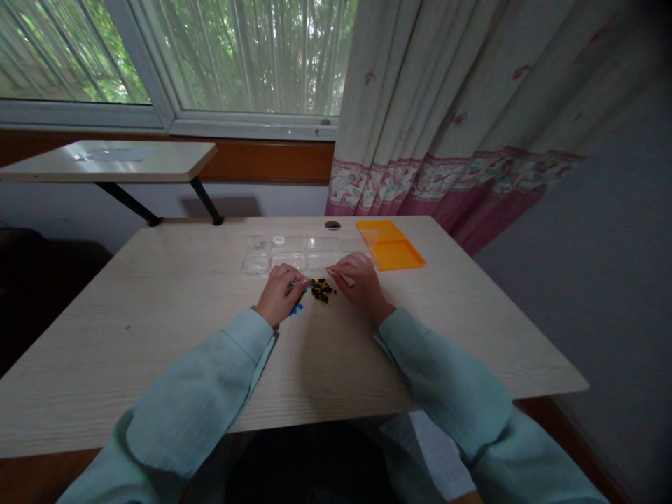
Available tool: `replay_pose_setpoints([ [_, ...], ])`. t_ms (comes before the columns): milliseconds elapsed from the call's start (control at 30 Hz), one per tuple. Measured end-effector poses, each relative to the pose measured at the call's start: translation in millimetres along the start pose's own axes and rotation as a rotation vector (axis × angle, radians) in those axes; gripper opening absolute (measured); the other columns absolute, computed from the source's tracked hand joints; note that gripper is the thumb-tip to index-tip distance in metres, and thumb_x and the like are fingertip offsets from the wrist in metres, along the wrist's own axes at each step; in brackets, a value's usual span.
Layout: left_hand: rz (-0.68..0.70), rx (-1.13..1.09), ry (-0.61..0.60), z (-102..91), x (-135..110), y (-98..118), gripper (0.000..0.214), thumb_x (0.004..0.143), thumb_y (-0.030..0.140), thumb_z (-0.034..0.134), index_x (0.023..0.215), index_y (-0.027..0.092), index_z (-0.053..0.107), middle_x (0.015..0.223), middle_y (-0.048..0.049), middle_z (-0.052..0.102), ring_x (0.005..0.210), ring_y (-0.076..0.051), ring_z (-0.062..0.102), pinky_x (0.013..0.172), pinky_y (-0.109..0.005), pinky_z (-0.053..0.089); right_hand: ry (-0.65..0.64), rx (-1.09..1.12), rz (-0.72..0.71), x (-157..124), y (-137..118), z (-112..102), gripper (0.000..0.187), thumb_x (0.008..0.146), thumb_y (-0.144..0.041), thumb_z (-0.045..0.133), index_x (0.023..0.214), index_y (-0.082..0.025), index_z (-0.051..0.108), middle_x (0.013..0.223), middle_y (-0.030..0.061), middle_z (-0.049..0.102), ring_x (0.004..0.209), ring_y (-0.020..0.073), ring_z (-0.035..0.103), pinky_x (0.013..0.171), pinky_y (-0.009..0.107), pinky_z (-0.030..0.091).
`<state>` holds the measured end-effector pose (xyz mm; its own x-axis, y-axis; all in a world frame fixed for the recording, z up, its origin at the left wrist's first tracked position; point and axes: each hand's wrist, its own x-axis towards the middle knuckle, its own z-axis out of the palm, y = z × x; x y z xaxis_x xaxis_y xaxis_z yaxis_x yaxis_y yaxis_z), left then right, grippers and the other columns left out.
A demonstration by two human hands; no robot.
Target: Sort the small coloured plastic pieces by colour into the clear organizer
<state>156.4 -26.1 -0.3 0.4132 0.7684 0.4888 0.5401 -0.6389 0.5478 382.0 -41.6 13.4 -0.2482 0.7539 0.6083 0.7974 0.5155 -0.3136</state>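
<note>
The left hand (280, 294) rests with its fingers curled at the left edge of a pile of small coloured pieces (321, 289), a few blue pieces (297, 309) just under it. The right hand (360, 280) lies loosely bent at the pile's right edge. Whether either hand pinches a piece is too small to tell.

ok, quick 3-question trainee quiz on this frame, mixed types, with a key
1. True or false: the orange tray lies on the person's right side of the clear compartment box.
2. The pile of small pieces lies: A) inside the box; B) on the table, between the left hand and the right hand; C) on the tray.
3. Which hand has the blue pieces right beside it?

Key: 1 true; 2 B; 3 left hand.
</note>
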Motion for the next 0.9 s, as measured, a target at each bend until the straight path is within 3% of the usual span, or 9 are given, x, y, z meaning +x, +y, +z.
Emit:
replay_pose_setpoints([
  [233, 0.021, -0.085, 0.034, 0.0, -0.4, 4.5, 0.027, 0.094, 0.034, 0.043, 0.079, 0.019, 0.059, 0.086, -0.0048, 0.056, 0.088, -0.018, 0.051, 0.084, -0.036, 0.042, -0.056, 0.076, -0.093, -2.8, -26.1, 10.4, 0.022, 0.089, -0.037, 0.055, 0.1, -0.026, 0.071, 0.088, 0.0042, 0.068, 0.09, 0.0196, 0.055, 0.084, 0.037, 0.038],
  [667, 0.071, -0.056, 0.002, -0.8, -1.0, 10.1, 0.03, 0.096, 0.034, 0.039, 0.078, 0.019, 0.059, 0.084, -0.0053, 0.056, 0.088, -0.018, 0.05, 0.082, -0.036, 0.041, 0.074, 0.125, -0.213, -5.0, -34.8, 13.5, 0.016, 0.089, -0.029, 0.056, 0.088, -0.023, 0.071, 0.081, 0.0037, 0.068, 0.086, 0.0181, 0.056, 0.086, 0.037, 0.041],
  [800, 0.059, -0.036, -0.001, -2.1, -1.0, 8.4, 0.031, 0.096, 0.033, 0.04, 0.078, 0.019, 0.06, 0.084, -0.0053, 0.056, 0.087, -0.018, 0.05, 0.083, -0.036, 0.041, 0.048, 0.115, -0.19, -3.7, -29.3, 11.2, 0.016, 0.089, -0.03, 0.057, 0.088, -0.023, 0.071, 0.083, 0.0037, 0.068, 0.088, 0.0184, 0.056, 0.087, 0.037, 0.04],
  [900, 0.039, -0.021, 0.011, -3.9, -0.9, 3.9, 0.032, 0.096, 0.033, 0.039, 0.077, 0.019, 0.061, 0.084, -0.0053, 0.057, 0.088, -0.019, 0.05, 0.084, -0.036, 0.04, 0.071, 0.066, -0.106, -1.2, -9.1, 4.5, 0.018, 0.089, -0.032, 0.056, 0.086, -0.023, 0.071, 0.083, 0.0029, 0.068, 0.086, 0.0186, 0.056, 0.085, 0.037, 0.039],
])
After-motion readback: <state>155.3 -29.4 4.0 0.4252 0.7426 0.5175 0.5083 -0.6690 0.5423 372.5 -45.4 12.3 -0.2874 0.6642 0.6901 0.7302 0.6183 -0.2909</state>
